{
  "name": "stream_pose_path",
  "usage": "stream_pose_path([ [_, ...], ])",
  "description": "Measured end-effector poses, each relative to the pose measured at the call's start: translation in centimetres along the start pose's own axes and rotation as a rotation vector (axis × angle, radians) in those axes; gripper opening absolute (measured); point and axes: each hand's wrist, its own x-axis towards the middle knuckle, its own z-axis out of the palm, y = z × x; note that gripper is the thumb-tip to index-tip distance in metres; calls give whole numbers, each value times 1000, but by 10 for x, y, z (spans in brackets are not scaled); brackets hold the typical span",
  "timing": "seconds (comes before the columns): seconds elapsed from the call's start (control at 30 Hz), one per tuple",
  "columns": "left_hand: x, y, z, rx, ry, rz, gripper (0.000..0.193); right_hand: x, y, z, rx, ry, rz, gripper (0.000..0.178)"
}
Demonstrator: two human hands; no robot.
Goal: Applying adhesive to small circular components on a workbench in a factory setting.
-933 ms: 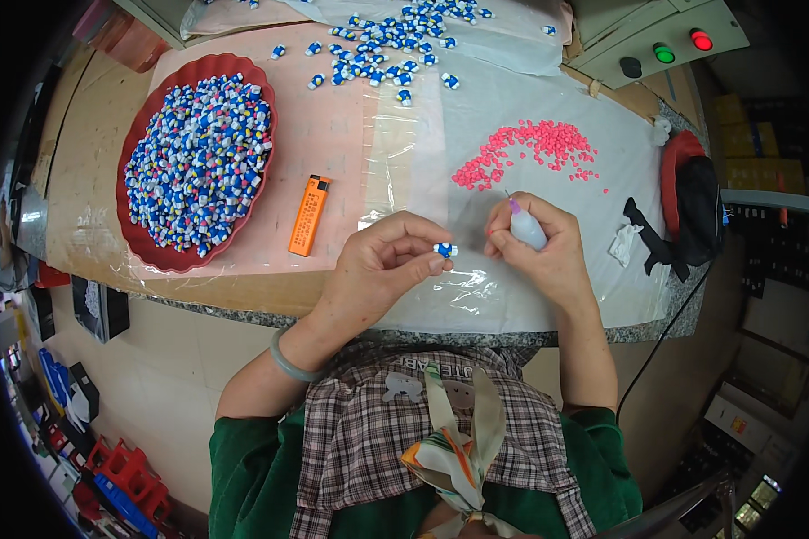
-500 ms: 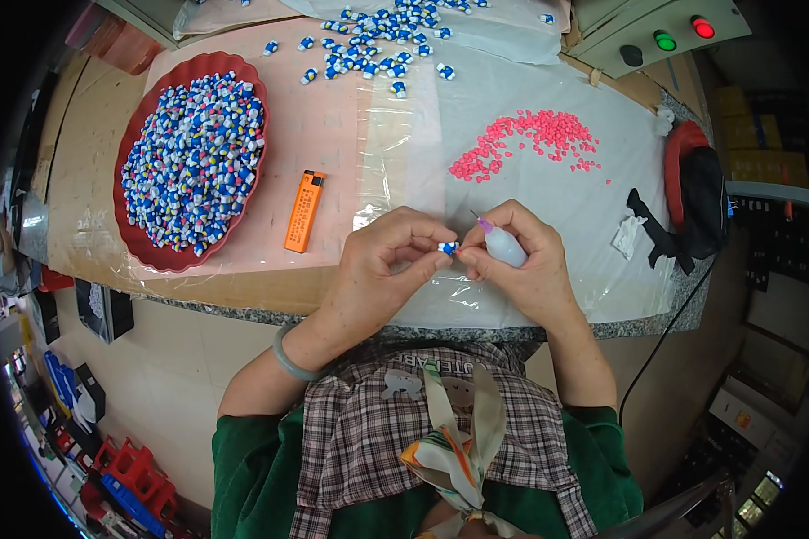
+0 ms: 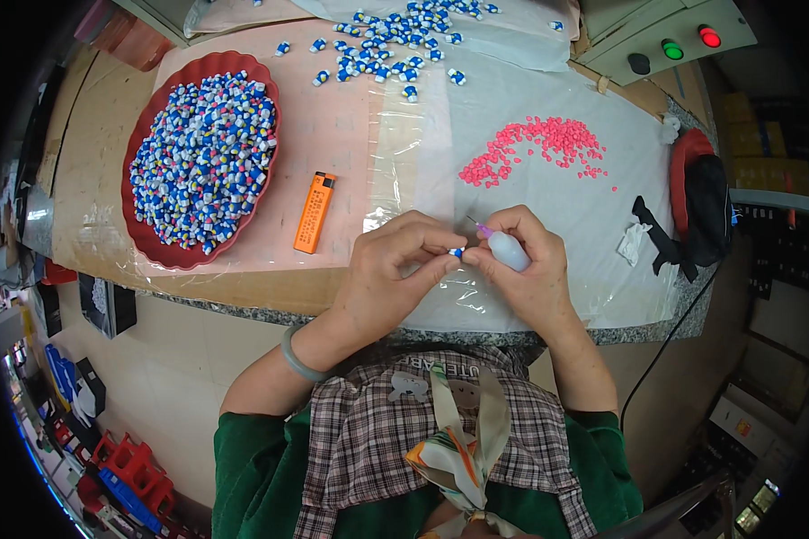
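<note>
Between thumb and forefinger, my left hand [image 3: 382,269] pinches a tiny blue-and-white figure [image 3: 457,252], mostly covered by the fingertips. My right hand [image 3: 541,274] is closed around a small translucent squeeze bottle [image 3: 510,252] with a purple collar and a thin needle tip pointing up and left. The right thumb and fingertip meet at the figure's right side; whether they hold a small piece there is hidden. Beyond the right hand lies a spread of small pink pieces [image 3: 557,139], some heart-like. More blue-and-white figures [image 3: 377,56] are scattered at the far middle.
A red scalloped tray [image 3: 173,261] heaped with finished-looking blue, white and pink figures stands at the left. An orange lighter [image 3: 315,214] lies beside it. At the right are a crumpled tissue [image 3: 632,242], a black strap [image 3: 661,238] and a control box [image 3: 670,45] with lit buttons.
The view has shifted slightly, moving the table things a little right. My fingertips now cover more of the figure, and the pink bit seen by the right fingertips no longer shows.
</note>
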Motion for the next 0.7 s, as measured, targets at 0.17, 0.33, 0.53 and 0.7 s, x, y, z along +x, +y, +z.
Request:
stream_pose_path([
  [0.17,10,11,-8,-655,-20,-338,20,0,-2,0,188,143,2,26],
  [0.33,54,13,-43,-283,71,-319,20,-4,3,-10,281,166,93,17],
  [0.53,118,-21,-69,790,244,287,19,-7,5,-12,282,147,91,10],
  [0.7,129,-19,-56,952,206,179,13,-8,8,-15,262,147,105,13],
])
